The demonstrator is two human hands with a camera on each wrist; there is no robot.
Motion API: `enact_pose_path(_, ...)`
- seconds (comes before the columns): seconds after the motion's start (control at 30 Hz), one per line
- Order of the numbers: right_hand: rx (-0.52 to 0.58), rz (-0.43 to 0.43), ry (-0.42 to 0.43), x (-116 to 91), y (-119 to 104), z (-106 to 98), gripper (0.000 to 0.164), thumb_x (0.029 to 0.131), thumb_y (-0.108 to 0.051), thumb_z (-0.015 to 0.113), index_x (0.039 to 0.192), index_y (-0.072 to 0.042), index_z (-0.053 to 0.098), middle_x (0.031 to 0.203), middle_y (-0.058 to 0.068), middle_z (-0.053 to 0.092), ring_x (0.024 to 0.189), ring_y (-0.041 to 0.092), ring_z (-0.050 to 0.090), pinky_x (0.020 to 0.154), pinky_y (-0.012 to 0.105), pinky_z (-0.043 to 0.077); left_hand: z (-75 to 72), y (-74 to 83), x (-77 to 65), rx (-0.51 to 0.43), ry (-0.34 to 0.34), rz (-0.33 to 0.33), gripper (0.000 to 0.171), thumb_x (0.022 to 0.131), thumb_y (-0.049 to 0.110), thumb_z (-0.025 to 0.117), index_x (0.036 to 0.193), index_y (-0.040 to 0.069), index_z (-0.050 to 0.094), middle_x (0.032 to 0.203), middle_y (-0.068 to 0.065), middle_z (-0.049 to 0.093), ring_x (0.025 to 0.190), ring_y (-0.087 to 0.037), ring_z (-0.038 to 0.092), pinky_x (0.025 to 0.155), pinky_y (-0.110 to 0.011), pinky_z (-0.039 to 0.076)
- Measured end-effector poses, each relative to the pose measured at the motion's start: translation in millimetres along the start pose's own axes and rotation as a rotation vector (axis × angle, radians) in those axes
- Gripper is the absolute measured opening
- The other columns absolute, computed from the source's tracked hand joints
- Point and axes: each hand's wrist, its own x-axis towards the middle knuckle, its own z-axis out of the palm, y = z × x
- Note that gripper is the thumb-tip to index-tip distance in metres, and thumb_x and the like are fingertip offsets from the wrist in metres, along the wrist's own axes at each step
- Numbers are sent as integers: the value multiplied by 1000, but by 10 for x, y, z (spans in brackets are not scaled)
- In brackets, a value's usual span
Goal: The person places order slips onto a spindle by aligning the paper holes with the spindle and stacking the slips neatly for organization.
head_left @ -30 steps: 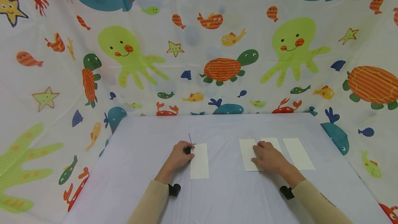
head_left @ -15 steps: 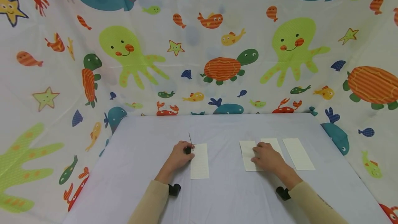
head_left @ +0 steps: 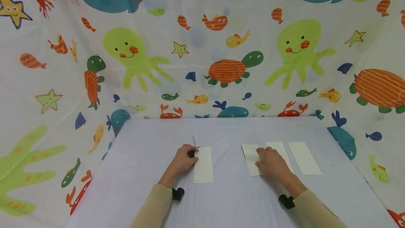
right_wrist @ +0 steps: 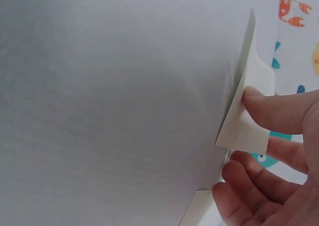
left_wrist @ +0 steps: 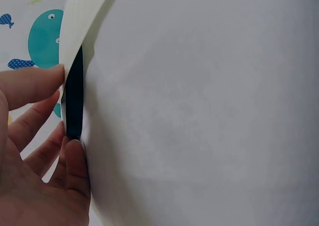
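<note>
My left hand (head_left: 182, 159) pinches the upper left edge of a lined cream paper slip (head_left: 204, 170). At the same spot it holds a small black object (head_left: 191, 153) with a thin dark rod (head_left: 194, 143) sticking up; its kind is unclear. In the left wrist view the black piece (left_wrist: 75, 99) shows as a narrow bar below the paper, between thumb and fingers. My right hand (head_left: 272, 163) pinches another paper slip (head_left: 251, 157) by its right side. That slip bends and stands partly off the cloth, as the right wrist view shows of the paper (right_wrist: 251, 116).
A second slip (head_left: 277, 146) lies partly behind my right hand, and a third slip (head_left: 304, 158) lies flat to its right. White cloth (head_left: 227, 136) covers the table. A curtain (head_left: 202, 45) printed with sea animals closes off the back and sides.
My right hand has shifted slightly left, and the slip in it has moved left a little, its left edge now lifted. My left hand holds still.
</note>
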Motion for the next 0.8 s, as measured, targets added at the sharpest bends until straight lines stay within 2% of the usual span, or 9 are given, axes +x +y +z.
enact_pose_path(0.17, 137, 75, -45, 30, -9, -3, 51, 85, -13, 79, 129, 5, 61, 100, 16, 65, 86, 27, 61, 74, 47, 52, -3, -4, -11, -13, 0, 9, 22, 88, 10, 74, 109, 8, 69, 133, -18, 55, 124, -37, 48, 107, -56, 41)
enact_pose_path(0.37, 328, 117, 5, 15, -31, -37, 42, 86, -6, 76, 123, 6, 63, 84, 9, 59, 73, 21, 53, 63, 36, 46, -12, 0, -17, -12, -5, -1, 23, 88, 11, 74, 110, 8, 68, 135, -18, 54, 125, -38, 47, 107, -56, 40)
enact_pose_path(0.53, 415, 169, 43, 20, -33, -8, 36, 87, -8, 75, 120, 2, 66, 96, 13, 62, 86, 25, 58, 72, 38, 49, -14, -4, -13, -19, -4, 9, 22, 88, 11, 74, 109, 8, 69, 134, -18, 55, 125, -38, 47, 107, -56, 40)
enact_pose_path(0.67, 492, 231, 34, 31, -51, 28, 34, 88, -10, 74, 119, 1, 67, 108, 15, 64, 97, 28, 60, 81, 42, 51, -18, -7, -8, -25, -2, 18, 22, 87, 10, 75, 108, 8, 69, 133, -18, 55, 124, -38, 48, 107, -56, 40)
enact_pose_path(0.8, 544, 250, 16, 8, -101, 37, 30, 89, -10, 73, 116, 2, 69, 109, 16, 65, 92, 26, 61, 75, 36, 52, -22, -5, -10, -23, -1, 21, 22, 87, 11, 75, 109, 8, 69, 132, -17, 56, 124, -37, 49, 107, -55, 40)
